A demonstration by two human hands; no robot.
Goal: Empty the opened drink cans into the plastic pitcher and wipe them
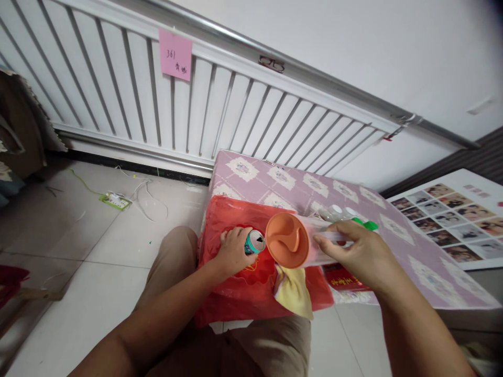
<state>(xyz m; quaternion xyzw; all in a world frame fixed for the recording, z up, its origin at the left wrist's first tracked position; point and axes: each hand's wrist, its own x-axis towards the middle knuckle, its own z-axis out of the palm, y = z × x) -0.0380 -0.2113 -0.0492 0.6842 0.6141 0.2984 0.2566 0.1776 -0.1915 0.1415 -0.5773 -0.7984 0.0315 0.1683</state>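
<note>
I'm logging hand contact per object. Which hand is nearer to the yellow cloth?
Left, narrowly. The left hand, gripping the teal can, sits up and left of the yellow cloth. The right hand, holding the clear container, is to its upper right.

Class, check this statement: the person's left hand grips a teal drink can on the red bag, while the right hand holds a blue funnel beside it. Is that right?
One detail is wrong. The funnel is orange, not blue, as the head view shows. The rest stands: the left hand grips the teal can on the red bag, and the right hand holds the funnel beside it.
</note>
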